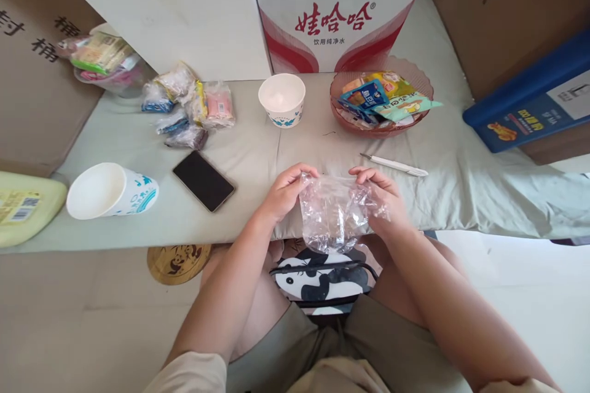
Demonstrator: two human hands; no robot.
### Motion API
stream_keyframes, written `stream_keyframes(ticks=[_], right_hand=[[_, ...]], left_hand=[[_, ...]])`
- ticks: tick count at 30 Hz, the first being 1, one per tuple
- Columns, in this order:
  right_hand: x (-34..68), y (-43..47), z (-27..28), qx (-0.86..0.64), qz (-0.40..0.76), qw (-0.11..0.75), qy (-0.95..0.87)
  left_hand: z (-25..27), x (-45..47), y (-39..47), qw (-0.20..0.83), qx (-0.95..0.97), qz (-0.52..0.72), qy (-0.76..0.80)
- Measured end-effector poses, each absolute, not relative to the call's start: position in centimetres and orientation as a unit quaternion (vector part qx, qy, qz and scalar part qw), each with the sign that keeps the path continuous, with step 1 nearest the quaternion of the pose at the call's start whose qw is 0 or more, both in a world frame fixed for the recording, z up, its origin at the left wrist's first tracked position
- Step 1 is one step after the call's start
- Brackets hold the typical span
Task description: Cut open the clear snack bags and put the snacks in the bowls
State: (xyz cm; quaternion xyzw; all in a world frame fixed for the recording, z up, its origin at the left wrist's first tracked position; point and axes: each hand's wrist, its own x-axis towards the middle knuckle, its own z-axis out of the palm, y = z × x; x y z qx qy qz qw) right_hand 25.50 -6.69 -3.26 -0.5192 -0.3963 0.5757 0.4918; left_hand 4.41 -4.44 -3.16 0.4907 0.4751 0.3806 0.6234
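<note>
A clear plastic bag (pixel 334 215) hangs between my hands at the front edge of the cloth-covered surface. My left hand (pixel 289 190) pinches its upper left corner, and my right hand (pixel 381 196) grips the upper right side, with film bunched over the fingers. Through the bag I can make out no contents. Just beyond my right hand lies a white craft knife (pixel 394 164) with a thin pointed tip. A white paper bowl (pixel 282 101) with a blue pattern stands upright farther back. To the left of my left hand, a black phone (pixel 204 180) rests flat.
A pink glass bowl (pixel 382 126) holds several snack packets. Small packaged snacks (pixel 188 104) lie in a cluster at left, near a paper cup (pixel 113 190) tipped on its side. A yellow bottle (pixel 27 207) is at the left edge. Boxes (pixel 341 24) line the back.
</note>
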Motion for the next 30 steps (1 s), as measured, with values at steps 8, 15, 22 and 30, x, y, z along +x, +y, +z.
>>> stream_keyframes(ticks=[8, 15, 22, 30], right_hand=[[25.2, -7.2, -3.2, -0.521, 0.629, 0.461, -0.347], [25.4, -7.7, -3.2, -0.508, 0.582, 0.466, -0.432], [24.9, -7.3, -3.0, -0.494, 0.634, 0.47, -0.364], [24.7, -7.2, -3.1, -0.51, 0.645, 0.41, -0.395]], left_hand=[[-3.8, 4.3, -4.8, 0.642, 0.467, 0.4, 0.459], [-3.5, 4.0, -5.4, 0.635, 0.41, 0.464, 0.463], [-3.2, 4.9, -6.0, 0.709, 0.385, 0.369, 0.461], [-3.0, 4.0, -5.3, 0.692, 0.438, 0.308, 0.484]])
